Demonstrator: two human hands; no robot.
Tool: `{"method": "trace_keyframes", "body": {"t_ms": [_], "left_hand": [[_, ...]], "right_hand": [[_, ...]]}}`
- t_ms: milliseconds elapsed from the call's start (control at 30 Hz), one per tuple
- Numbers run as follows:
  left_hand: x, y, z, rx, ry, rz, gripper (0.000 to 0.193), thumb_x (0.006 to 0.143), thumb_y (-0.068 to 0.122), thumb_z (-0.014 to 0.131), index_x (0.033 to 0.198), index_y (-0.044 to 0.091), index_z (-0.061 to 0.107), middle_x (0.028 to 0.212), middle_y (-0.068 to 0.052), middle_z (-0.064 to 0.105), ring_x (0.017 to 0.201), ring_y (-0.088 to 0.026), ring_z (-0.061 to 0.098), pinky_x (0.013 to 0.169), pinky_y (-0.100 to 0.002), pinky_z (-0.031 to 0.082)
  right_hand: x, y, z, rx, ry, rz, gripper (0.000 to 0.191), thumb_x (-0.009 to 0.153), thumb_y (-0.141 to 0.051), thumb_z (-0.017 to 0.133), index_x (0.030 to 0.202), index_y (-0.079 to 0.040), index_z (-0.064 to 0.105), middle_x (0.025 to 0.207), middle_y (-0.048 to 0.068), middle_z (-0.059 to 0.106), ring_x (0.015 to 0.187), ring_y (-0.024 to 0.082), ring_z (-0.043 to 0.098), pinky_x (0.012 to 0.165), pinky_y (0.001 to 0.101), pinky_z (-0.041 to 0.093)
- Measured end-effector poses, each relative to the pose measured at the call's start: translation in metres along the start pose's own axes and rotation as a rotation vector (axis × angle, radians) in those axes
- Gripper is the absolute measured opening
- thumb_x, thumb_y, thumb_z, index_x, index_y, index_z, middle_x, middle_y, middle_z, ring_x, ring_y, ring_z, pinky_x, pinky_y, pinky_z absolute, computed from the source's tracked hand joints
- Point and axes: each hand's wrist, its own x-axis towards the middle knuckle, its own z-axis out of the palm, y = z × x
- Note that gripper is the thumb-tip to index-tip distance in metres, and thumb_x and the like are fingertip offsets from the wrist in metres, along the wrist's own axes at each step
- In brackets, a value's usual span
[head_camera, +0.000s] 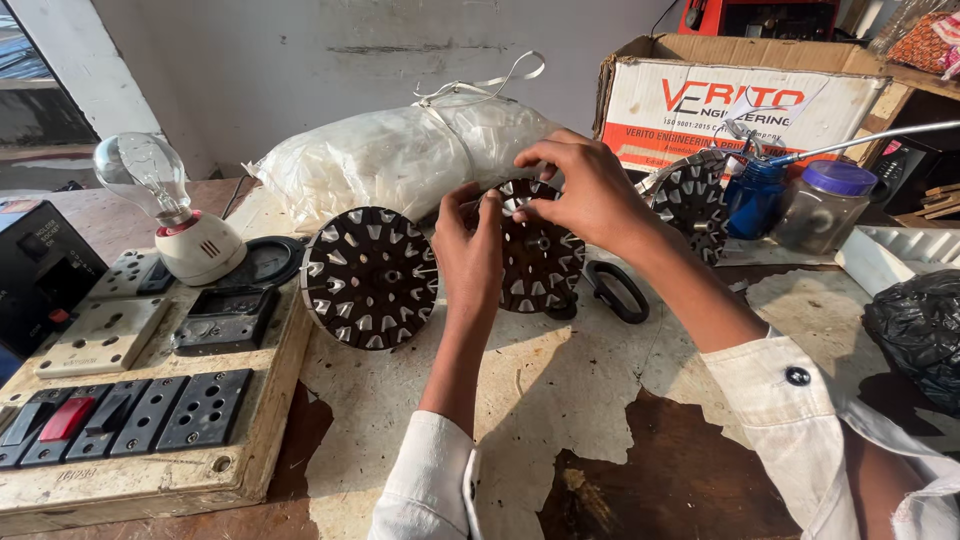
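Here both hands, left hand (470, 245) and right hand (585, 190), pinch the upright slotted stator disc (535, 262) at mid-frame; a steady grip on its rim seems needed.

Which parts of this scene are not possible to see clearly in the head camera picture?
- Head view: the upper middle of the black slotted metal disc is hidden behind the left hand and right hand.
- Whatever the fingertips pinch is too small to tell.
- Black plastic bag: cut off by the right edge.
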Motion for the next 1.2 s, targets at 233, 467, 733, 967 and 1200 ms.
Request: {"method": "trace_keyframes", "body": {"t_ms": [233,467,733,967,1200], "left_hand": [[0.000,0.009,-0.007,0.080,-0.099,-0.054,0.048,0.079,0.030,0.081,0.108,-0.007,0.071,0.084,-0.010,0.077,0.071,-0.012,0.071,0.065,-0.029,0.058],[0.002,-0.002,-0.012,-0.134,-0.154,-0.100,0.040,0.082,0.022,0.079,0.106,-0.009,0.073,0.085,-0.008,0.075,0.070,-0.011,0.067,0.062,-0.028,0.056],[0.007,-0.019,-0.010,-0.156,-0.181,-0.129,0.038,0.085,0.023,0.078,0.109,-0.004,0.067,0.089,-0.007,0.071,0.074,-0.012,0.064,0.065,-0.028,0.054],[0.022,-0.036,-0.027,-0.359,-0.183,-0.523,0.048,0.093,0.047,0.056,0.118,0.008,0.069,0.113,-0.004,0.071,0.100,-0.015,0.065,0.087,-0.034,0.052],[0.023,-0.039,-0.032,-0.335,-0.226,-0.550,0.056,0.100,0.052,0.052,0.133,0.008,0.061,0.132,-0.004,0.066,0.120,-0.015,0.060,0.103,-0.034,0.044]], "right_hand": [[-0.001,0.058,0.032,0.399,-0.379,0.140,0.066,0.087,-0.024,0.077,0.146,-0.015,0.049,0.124,0.008,0.069,0.108,0.015,0.062,0.091,0.0328,0.053],[-0.004,0.060,0.041,0.432,-0.347,0.074,0.063,0.088,-0.017,0.076,0.144,-0.014,0.048,0.132,0.005,0.064,0.117,0.013,0.059,0.097,0.0321,0.052],[-0.003,0.053,0.040,0.440,-0.315,0.061,0.063,0.084,-0.016,0.081,0.141,-0.012,0.053,0.131,0.006,0.067,0.118,0.015,0.060,0.098,0.0330,0.051],[-0.007,0.027,0.029,0.096,-0.009,-0.053,0.061,0.068,-0.020,0.092,0.121,-0.005,0.065,0.115,0.013,0.066,0.108,0.025,0.064,0.091,0.0383,0.051],[-0.010,0.006,0.020,0.070,0.094,-0.078,0.017,0.082,-0.014,0.082,0.092,-0.003,0.075,0.082,0.009,0.075,0.074,0.019,0.073,0.068,0.0337,0.055]]}}
